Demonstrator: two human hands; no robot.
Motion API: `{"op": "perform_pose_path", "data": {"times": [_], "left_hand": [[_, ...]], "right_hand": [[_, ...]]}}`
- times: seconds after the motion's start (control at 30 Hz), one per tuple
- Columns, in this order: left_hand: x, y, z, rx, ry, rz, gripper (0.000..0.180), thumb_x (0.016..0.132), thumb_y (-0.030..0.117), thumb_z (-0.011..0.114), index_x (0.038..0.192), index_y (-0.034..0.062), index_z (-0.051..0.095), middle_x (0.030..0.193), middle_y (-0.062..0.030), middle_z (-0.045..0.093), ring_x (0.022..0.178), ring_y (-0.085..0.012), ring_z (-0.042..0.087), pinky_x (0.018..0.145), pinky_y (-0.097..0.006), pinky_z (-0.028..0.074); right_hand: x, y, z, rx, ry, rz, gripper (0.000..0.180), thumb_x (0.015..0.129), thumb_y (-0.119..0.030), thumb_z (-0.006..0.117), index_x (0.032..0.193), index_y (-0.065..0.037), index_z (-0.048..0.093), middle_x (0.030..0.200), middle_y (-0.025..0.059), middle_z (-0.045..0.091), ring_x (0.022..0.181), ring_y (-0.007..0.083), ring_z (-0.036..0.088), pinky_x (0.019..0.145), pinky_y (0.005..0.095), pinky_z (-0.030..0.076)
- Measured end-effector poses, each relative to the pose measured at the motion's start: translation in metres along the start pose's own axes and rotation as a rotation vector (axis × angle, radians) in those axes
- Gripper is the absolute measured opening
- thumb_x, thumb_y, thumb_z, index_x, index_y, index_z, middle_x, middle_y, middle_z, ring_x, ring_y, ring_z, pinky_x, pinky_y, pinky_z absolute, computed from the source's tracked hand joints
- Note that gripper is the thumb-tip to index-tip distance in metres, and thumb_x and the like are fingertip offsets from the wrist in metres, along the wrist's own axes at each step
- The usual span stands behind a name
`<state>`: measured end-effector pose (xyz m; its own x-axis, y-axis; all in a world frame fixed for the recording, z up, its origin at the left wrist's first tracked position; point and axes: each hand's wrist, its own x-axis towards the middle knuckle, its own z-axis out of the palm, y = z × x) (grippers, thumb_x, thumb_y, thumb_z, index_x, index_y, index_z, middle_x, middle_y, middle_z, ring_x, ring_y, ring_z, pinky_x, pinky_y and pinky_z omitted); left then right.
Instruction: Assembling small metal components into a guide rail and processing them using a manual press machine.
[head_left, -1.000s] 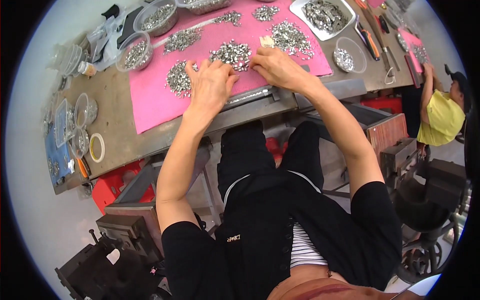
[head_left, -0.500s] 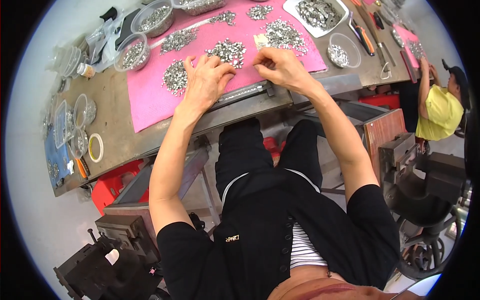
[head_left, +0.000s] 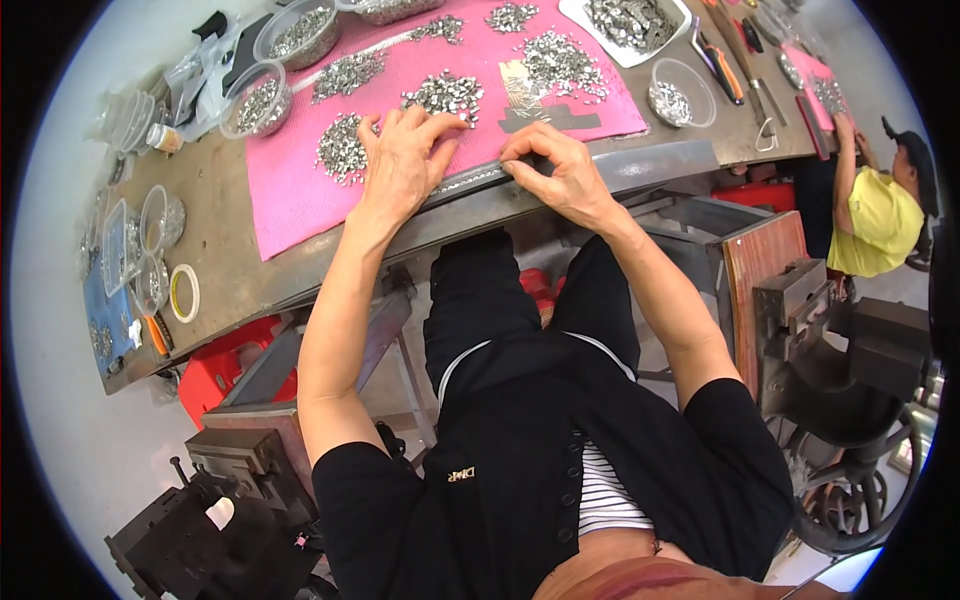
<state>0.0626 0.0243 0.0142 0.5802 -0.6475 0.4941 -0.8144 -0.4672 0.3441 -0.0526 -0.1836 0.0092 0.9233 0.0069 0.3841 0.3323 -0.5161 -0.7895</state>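
Note:
At the table's near edge a long narrow metal bar (head_left: 472,184) lies along the front of a pink mat (head_left: 283,205), with a row of small shiny pieces on it. My left hand (head_left: 405,165) rests over the bar's left part, palm down, its fingers bent but apart and nothing visible in them. Thumb and forefinger of my right hand (head_left: 560,175) are pinched together at the bar's right part; whatever they hold is too small to make out. Just beyond it lie a flat grey piece (head_left: 570,122) and thin pins (head_left: 525,92) on a yellowish patch. Piles of small metal parts (head_left: 445,92) surround my hands.
Clear plastic tubs (head_left: 258,105) of metal parts stand at the left. A white tray (head_left: 625,60) and a round tub (head_left: 682,95) are at the right, beside orange-handled pliers (head_left: 728,80). A roll of tape (head_left: 185,293) lies far left. Another person in yellow (head_left: 880,225) works at right.
My right hand has moved nearer and slightly left, from the pins to the bar, uncovering the grey piece. My left forefinger has stretched out away from the thumb.

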Motion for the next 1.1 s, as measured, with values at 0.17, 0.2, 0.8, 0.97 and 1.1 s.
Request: {"op": "perform_pose_path", "data": {"times": [0.17,0.2,0.8,0.97,1.1], "left_hand": [[0.001,-0.004,-0.006,0.054,-0.026,0.047,0.01,0.084,0.02,0.076,0.093,0.0169,0.075,0.086,-0.0011,0.063,0.093,-0.0225,0.059,0.102,-0.056,0.031],[0.0,-0.006,-0.007,0.065,-0.032,0.043,0.011,0.084,0.02,0.076,0.094,0.0173,0.075,0.087,-0.0011,0.063,0.094,-0.0228,0.059,0.102,-0.056,0.031],[-0.008,0.032,-0.009,-0.22,-0.021,-0.088,0.009,0.09,0.011,0.07,0.098,0.0073,0.069,0.086,-0.0067,0.066,0.086,-0.0239,0.062,0.088,-0.041,0.046],[-0.02,0.054,0.0,-0.383,-0.002,-0.167,0.01,0.092,0.007,0.068,0.101,0.0027,0.067,0.091,-0.0109,0.066,0.082,-0.0237,0.063,0.076,-0.035,0.051],[-0.022,0.052,0.008,-0.327,0.034,-0.108,0.009,0.091,0.005,0.068,0.099,0.0024,0.067,0.096,-0.0107,0.066,0.089,-0.0261,0.062,0.079,-0.036,0.052]], "right_hand": [[-0.001,-0.005,-0.001,-0.218,-0.006,-0.116,0.011,0.085,-0.006,0.071,0.095,-0.004,0.068,0.098,0.0064,0.068,0.094,0.0229,0.064,0.086,0.0342,0.048],[-0.001,-0.007,-0.001,-0.34,-0.019,-0.191,0.011,0.084,-0.006,0.071,0.095,-0.005,0.068,0.099,0.0059,0.068,0.096,0.0243,0.063,0.087,0.0353,0.047],[-0.012,0.01,-0.016,0.129,0.109,0.12,0.011,0.095,-0.004,0.064,0.103,0.001,0.07,0.099,0.0056,0.07,0.092,0.0132,0.064,0.082,0.0266,0.049],[-0.014,0.011,-0.015,0.132,0.128,0.107,0.011,0.095,-0.004,0.064,0.101,0.002,0.07,0.099,0.006,0.07,0.092,0.0138,0.064,0.083,0.027,0.05],[-0.015,0.01,-0.013,0.133,0.146,0.09,0.011,0.094,-0.006,0.066,0.101,0.001,0.072,0.096,0.005,0.07,0.088,0.0126,0.065,0.08,0.0267,0.05]]}}
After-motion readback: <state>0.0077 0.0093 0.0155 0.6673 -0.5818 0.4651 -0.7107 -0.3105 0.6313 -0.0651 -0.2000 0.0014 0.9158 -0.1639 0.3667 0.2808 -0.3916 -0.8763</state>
